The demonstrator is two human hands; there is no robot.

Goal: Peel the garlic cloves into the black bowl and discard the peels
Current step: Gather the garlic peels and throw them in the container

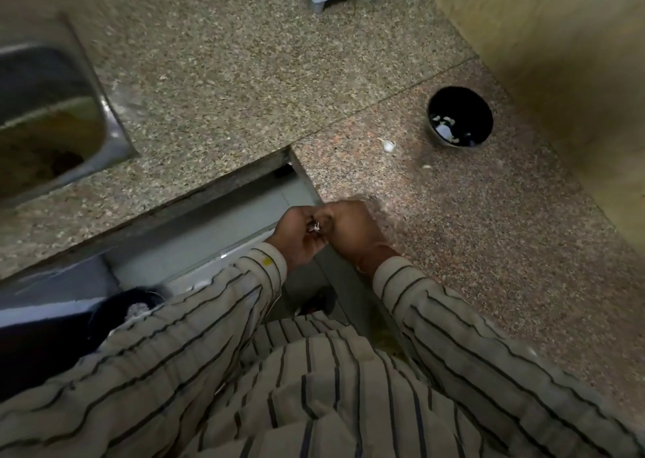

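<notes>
- Striped sleeves (pixel 216 321) are filling the near edge of the head view, and both hands are meeting over the gap at the counter (pixel 471 234) edge.
- Left hand (pixel 300 236) is curling its fingers round a garlic clove (pixel 317 227); right hand (pixel 352 229) is pinching at its papery skin.
- Black bowl (pixel 460 116) is sitting well apart on the counter, white pieces inside, with loose scraps (pixel 388 145) lying near it.
- Peeling well probably means holding the clove steady and pulling the skin in strips.
- Dark bin (pixel 115 313) is waiting below for peels, I'd judge.
</notes>
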